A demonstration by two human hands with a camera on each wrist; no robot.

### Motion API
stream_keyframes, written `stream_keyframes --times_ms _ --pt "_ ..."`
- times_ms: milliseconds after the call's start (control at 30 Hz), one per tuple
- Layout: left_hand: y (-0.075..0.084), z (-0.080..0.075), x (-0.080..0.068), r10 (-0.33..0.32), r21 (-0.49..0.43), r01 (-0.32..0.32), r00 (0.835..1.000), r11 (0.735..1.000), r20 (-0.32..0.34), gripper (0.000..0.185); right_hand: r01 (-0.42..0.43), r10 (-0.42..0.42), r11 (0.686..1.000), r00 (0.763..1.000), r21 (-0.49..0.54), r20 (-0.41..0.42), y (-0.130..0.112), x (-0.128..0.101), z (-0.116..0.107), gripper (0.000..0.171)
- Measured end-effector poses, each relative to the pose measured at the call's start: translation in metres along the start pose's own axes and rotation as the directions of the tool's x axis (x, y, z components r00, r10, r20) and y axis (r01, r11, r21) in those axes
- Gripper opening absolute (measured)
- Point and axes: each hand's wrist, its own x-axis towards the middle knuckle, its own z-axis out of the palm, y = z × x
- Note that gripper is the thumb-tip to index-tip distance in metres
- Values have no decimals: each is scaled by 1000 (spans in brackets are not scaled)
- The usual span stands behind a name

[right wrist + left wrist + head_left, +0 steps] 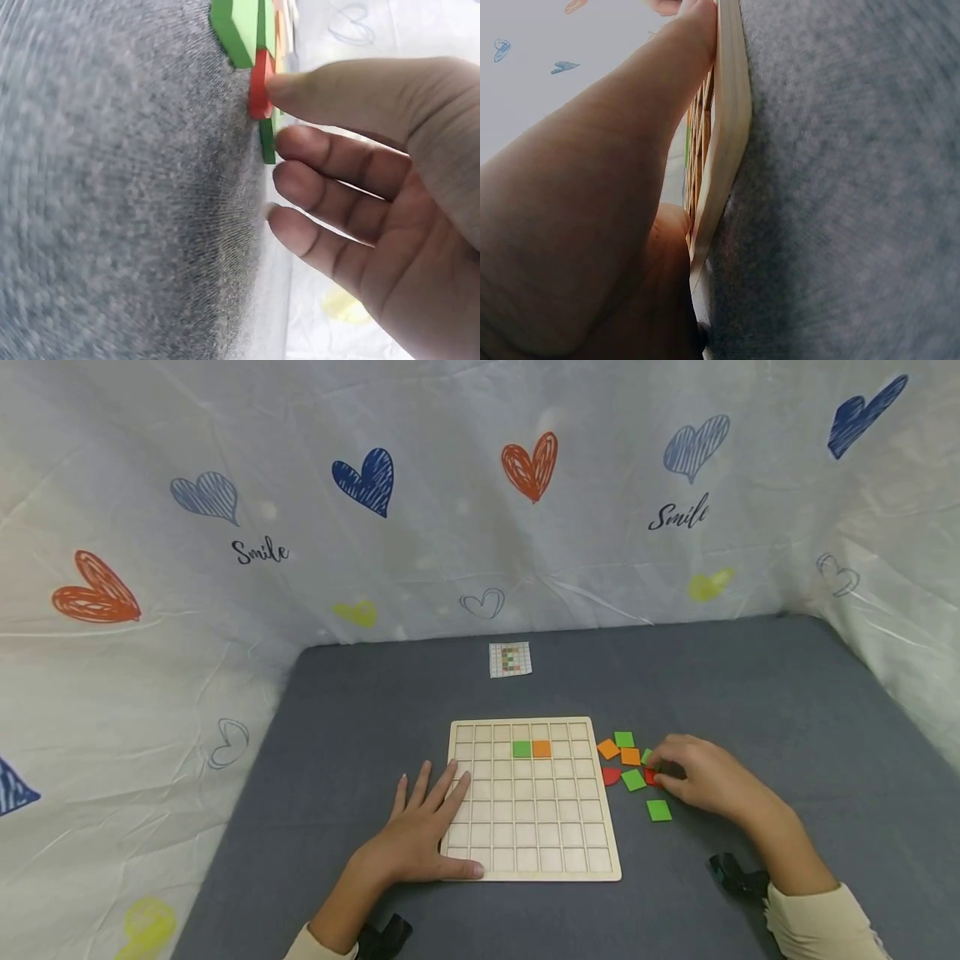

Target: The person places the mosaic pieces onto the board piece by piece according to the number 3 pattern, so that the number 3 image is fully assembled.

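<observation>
Tiles [632, 766] lie loose on the grey mat [750, 693] just right of the board [531, 860]. Your right hand [705, 777] is among them, its curled fingertips [289, 90] on a red tile [260, 82] at the mat. Your left hand [420, 827] lies flat, fingers spread, on the board's near-left corner. One green tile [522, 748] and one orange tile [542, 748] sit side by side in the grid's second row.

I see cream long sleeves, the right sleeve [821, 920] ending above the wrist. A black wrist-camera mount [738, 875] sits under each forearm. Both hands are bare.
</observation>
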Motion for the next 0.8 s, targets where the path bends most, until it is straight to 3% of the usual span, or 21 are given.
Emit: stream_keyframes --times_ms 367,667,800 --pt "-1 1 0 5 0 -5 1000 1000 -1 111 -28 27 1000 995 10 98 -7 1 -1 23" --pt "-2 1 -1 8 -16 -8 1000 1000 10 110 16 -17 1000 998 16 62 -8 -2 -1 27" --pt "-2 1 -1 12 -13 -12 1000 1000 5 110 -20 18 1000 997 23 74 -8 -3 -1 19"
